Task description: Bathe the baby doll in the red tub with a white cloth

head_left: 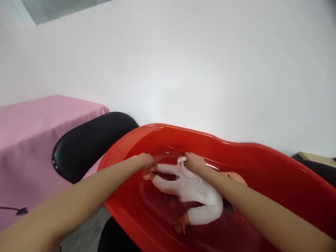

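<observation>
Left hand (pixel 146 161) lies at the feet (pixel 149 176) of a baby doll (pixel 193 190) (hold indistinct) while right hand (pixel 194 162) grips its white garment (pixel 191 188), probably slippery if wet, best supported beneath.

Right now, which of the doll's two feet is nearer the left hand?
The upper foot in the picture, right by the left hand; the other foot lies lower, farther off.

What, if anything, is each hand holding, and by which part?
Right hand: pale fabric, apparently by its end, at the doll's waist. Left hand: at one of the doll's feet, grip unclear.
</observation>
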{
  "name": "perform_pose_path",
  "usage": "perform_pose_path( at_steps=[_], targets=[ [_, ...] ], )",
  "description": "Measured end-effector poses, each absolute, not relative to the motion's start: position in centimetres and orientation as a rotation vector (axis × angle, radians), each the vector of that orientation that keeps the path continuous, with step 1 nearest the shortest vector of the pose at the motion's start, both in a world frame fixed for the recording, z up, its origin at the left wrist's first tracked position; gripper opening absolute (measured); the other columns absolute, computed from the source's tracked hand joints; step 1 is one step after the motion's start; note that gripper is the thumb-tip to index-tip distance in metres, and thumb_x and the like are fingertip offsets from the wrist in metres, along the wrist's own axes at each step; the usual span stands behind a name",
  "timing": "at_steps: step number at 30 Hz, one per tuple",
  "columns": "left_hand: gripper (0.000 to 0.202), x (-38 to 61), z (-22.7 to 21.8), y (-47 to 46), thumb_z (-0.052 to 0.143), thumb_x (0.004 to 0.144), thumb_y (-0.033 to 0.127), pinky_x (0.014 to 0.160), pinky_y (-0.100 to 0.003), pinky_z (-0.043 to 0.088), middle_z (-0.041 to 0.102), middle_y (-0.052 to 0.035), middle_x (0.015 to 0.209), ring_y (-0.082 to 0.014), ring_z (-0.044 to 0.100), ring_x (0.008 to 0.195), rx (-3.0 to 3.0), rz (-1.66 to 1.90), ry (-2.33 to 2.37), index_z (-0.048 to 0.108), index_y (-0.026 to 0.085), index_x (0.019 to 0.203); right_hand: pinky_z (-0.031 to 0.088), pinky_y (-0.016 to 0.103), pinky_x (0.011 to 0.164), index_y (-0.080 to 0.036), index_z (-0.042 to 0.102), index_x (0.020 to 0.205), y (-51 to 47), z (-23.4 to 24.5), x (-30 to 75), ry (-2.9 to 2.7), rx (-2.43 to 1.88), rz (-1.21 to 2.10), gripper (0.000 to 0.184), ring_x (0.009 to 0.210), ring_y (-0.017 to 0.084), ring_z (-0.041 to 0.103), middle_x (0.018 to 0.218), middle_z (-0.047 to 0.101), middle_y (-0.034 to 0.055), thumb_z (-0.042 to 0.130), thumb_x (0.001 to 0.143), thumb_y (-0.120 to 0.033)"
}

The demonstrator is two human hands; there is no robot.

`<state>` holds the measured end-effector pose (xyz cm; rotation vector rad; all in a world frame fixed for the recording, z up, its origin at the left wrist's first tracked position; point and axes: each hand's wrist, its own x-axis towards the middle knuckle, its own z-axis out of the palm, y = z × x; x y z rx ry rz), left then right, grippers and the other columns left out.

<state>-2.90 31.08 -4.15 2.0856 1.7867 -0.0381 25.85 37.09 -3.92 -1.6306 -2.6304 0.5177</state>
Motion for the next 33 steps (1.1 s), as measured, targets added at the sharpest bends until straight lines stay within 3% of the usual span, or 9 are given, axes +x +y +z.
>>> perform_pose_path(
  at_steps=[3, 5, 8, 11, 14, 18, 22, 27, 33],
  targets=[
    [0.017, -5.0, -3.0, 29.9, 0.083, 0.081, 0.016, 0.118, -0.054, 0.045, 0.078, -0.0221, 0.123, -0.0426, 0.066, 0.13, 2.264, -0.214, 1.82, 0.084, 0.017, 0.099, 0.049, 0.039, 0.086, -0.017, 0.072, 0.112, 36.6, -6.1, 19.5, -2.624, -1.526, 0.605, 0.023, 0.105, 0.03, 0.073, 0.117, 0.078, 0.0165, 0.057, 0.105, -0.033],
    [0.029, -6.4, -2.2, 29.5, 0.063, 0.098, 0.016, 0.127, -0.052, 0.036, 0.071, -0.0246, 0.141, -0.0389, 0.056, 0.145, 2.484, -0.251, 1.886, 0.082, 0.012, 0.12, 0.049, 0.038, 0.092, -0.018, 0.071, 0.116, 36.1, -7.0, 16.0, -2.641, -1.426, 0.639, 0.022, 0.11, 0.027, 0.072, 0.121, 0.077, 0.0144, 0.056, 0.106, -0.032],
    [0.054, -8.1, -1.7, 29.4, 0.05, 0.103, 0.013, 0.135, -0.064, 0.02, 0.045, -0.024, 0.172, -0.0387, 0.033, 0.165, 2.555, -0.148, 2.205, 0.063, 0.011, 0.155, 0.049, 0.037, 0.102, -0.018, 0.066, 0.131, 35.3, -8.3, 12.2, -2.674, -1.298, 0.667, 0.032, 0.125, 0.027, 0.067, 0.138, 0.07, 0.0145, 0.064, 0.104, -0.034],
    [0.077, -9.0, -2.0, 29.7, 0.051, 0.101, 0.01, 0.13, -0.075, 0.023, 0.019, -0.0214, 0.184, -0.0409, 0.019, 0.17, 2.262, -0.143, 2.42, 0.035, 0.018, 0.176, 0.045, 0.044, 0.114, -0.019, 0.055, 0.151, 34.7, -10.4, 10.5, -2.766, -1.075, 0.668, 0.067, 0.144, 0.034, 0.054, 0.16, 0.054, 0.0177, 0.081, 0.094, -0.043],
    [0.083, -9.4, -2.3, 30.2, 0.052, 0.099, 0.006, 0.129, -0.072, 0.029, 0.012, -0.0211, 0.185, -0.0424, 0.015, 0.171, 2.189, -0.167, 2.356, 0.031, 0.022, 0.178, 0.046, 0.048, 0.116, -0.02, 0.051, 0.155, 34.5, -13.0, 10.3, -2.86, -0.957, 0.747, 0.088, 0.143, 0.036, 0.054, 0.161, 0.052, 0.0178, 0.09, 0.085, -0.057],
    [0.084, -9.5, -2.2, 30.7, 0.055, 0.096, 0.003, 0.13, -0.073, 0.026, 0.011, -0.0209, 0.186, -0.0435, 0.013, 0.171, 2.193, -0.145, 2.307, 0.037, 0.024, 0.175, 0.049, 0.05, 0.112, -0.02, 0.057, 0.147, 34.9, -15.1, 9.9, -2.846, -1.12, 0.723, 0.059, 0.135, 0.035, 0.059, 0.151, 0.06, 0.0192, 0.075, 0.099, -0.048],
    [0.081, -9.5, -2.1, 31.0, 0.056, 0.097, 0.003, 0.129, -0.075, 0.027, 0.012, -0.0202, 0.186, -0.0441, 0.014, 0.171, 2.184, -0.15, 2.303, 0.041, 0.026, 0.173, 0.047, 0.047, 0.113, -0.014, 0.054, 0.15, 35.4, -15.1, 8.8, -2.865, -1.15, 0.645, 0.064, 0.136, 0.036, 0.057, 0.153, 0.058, 0.0212, 0.074, 0.099, -0.046],
    [0.076, -9.3, -2.0, 30.9, 0.053, 0.1, 0.004, 0.13, -0.076, 0.025, 0.008, -0.0233, 0.185, -0.0456, 0.011, 0.171, 2.171, -0.179, 2.297, 0.043, 0.022, 0.173, 0.048, 0.05, 0.109, -0.013, 0.061, 0.143, 35.5, -14.3, 8.4, -2.864, -1.212, 0.576, 0.043, 0.134, 0.036, 0.059, 0.147, 0.062, 0.0216, 0.06, 0.104, -0.03],
    [0.077, -9.2, -2.1, 31.1, 0.054, 0.101, 0.006, 0.13, -0.076, 0.024, 0.008, -0.0229, 0.185, -0.0459, 0.01, 0.171, 2.169, -0.196, 2.313, 0.04, 0.024, 0.175, 0.045, 0.058, 0.115, -0.016, 0.053, 0.158, 35.1, -14.3, 9.2, -2.913, -1.081, 0.542, 0.058, 0.145, 0.04, 0.051, 0.16, 0.054, 0.0229, 0.063, 0.106, -0.04]
  ],
)
